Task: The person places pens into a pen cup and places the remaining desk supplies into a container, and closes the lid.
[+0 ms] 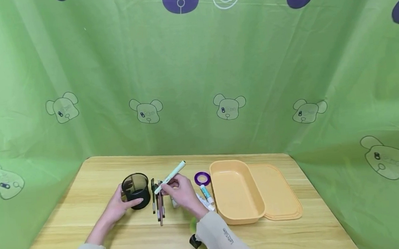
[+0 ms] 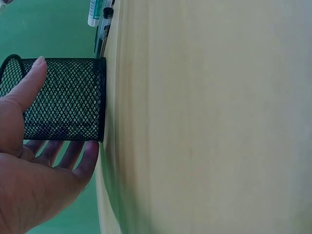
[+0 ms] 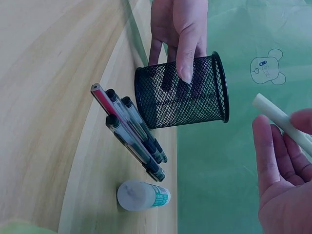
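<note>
My left hand (image 1: pixel 116 205) grips a black mesh pen holder (image 1: pixel 140 195), which stands upright on the table. In the left wrist view, its thumb lies along one side of the mesh (image 2: pixel 63 97) and the other fingers are on the opposite side. My right hand (image 1: pixel 183 192) pinches a pale green marker (image 1: pixel 175 173) between thumb and fingers, tilted above the table. Below it, several pens and a reddish pencil (image 3: pixel 102 100) lie side by side next to the holder. From the head view, the inside of the holder looks dark, with no pens showing above its rim.
Right of my hand lie a purple tape roll (image 1: pixel 197 178), a glue stick (image 1: pixel 206 194) and a whitish item (image 1: pixel 206 204). Beyond them stands an orange tub (image 1: pixel 237 188), with its lid (image 1: pixel 280 196) at its right. A green object (image 1: pixel 193 224) is partly behind the right sleeve.
</note>
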Available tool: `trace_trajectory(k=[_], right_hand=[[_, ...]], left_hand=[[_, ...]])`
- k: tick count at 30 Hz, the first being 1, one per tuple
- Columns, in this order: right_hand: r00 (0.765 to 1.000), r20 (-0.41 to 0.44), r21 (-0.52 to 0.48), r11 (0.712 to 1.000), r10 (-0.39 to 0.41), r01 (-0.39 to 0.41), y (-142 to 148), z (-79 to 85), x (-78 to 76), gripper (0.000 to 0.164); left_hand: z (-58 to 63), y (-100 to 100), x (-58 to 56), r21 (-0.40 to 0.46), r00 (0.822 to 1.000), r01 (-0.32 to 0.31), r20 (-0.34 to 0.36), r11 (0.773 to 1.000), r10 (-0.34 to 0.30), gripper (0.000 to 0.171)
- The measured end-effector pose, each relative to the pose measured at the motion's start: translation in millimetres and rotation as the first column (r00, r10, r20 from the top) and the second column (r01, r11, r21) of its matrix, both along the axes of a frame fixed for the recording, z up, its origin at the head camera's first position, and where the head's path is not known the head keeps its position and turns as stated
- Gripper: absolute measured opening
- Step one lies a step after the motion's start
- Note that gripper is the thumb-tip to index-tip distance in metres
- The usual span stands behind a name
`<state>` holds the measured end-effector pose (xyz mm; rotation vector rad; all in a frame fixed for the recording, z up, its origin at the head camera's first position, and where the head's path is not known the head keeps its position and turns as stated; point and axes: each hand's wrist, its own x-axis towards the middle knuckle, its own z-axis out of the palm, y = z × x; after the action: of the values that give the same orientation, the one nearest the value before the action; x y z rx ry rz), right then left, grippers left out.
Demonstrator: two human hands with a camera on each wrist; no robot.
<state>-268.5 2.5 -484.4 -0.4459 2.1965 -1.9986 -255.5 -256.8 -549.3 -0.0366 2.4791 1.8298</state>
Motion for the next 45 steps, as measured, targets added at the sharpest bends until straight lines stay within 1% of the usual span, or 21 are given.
trace_trajectory(k=[4, 11, 18, 23, 27, 30, 32, 36, 41, 45], right_hand=[[1.000, 0.004, -0.048, 0.999, -0.006, 0.006, -4, 0.7, -2.4, 0.018], [0.996, -0.089, -0.020, 1.000, -0.024, 0.022, -12, 1.1, -8.1, 0.016], [0.987, -0.158, -0.019, 1.000, -0.022, 0.019, -24, 4.0, -11.3, 0.018], [0.983, -0.178, 0.009, 0.998, -0.055, 0.058, -32, 4.2, -12.5, 0.017], [0.978, -0.198, 0.069, 0.994, -0.067, 0.082, -36, 3.9, -13.5, 0.014], [0.980, -0.193, 0.129, 0.989, -0.051, 0.077, -39, 1.7, -14.6, 0.012], [0.985, -0.170, 0.165, 0.984, -0.035, 0.063, -40, -0.8, -15.3, 0.012], [0.990, -0.141, 0.211, 0.977, -0.005, 0.035, -41, -5.0, -16.0, 0.011], [0.988, -0.152, 0.225, 0.974, 0.022, 0.013, -44, -9.4, -16.9, 0.009], [0.989, -0.145, 0.214, 0.977, 0.028, 0.003, -47, -10.9, -17.0, 0.009]], left_hand=[[0.0, 0, 1.2, -0.012, 1.000, 0.002, -0.007, 1.000, -0.002, 0.101], [1.4, 2, 4.4, -0.032, 1.000, 0.007, -0.009, 0.999, -0.007, 0.102], [1.2, 5, 8.0, -0.028, 0.999, 0.031, -0.040, 0.999, -0.032, 0.097], [1.1, 7, 11.1, -0.032, 0.998, 0.040, -0.045, 0.999, -0.042, 0.097], [1.9, 9, 12.4, -0.028, 0.997, 0.046, -0.059, 0.999, -0.047, 0.095], [1.8, 9, 12.6, -0.020, 0.996, 0.049, -0.068, 0.999, -0.051, 0.094], [1.5, 10, 12.5, -0.012, 0.996, 0.047, -0.069, 0.999, -0.048, 0.093], [0.1, 10, 11.7, -0.016, 0.997, 0.050, -0.063, 0.999, -0.051, 0.094], [0.0, 9, 10.8, -0.013, 0.997, 0.055, -0.054, 0.998, -0.056, 0.094], [1.0, 8, 11.6, -0.021, 0.995, 0.070, -0.070, 0.997, -0.071, 0.094]])
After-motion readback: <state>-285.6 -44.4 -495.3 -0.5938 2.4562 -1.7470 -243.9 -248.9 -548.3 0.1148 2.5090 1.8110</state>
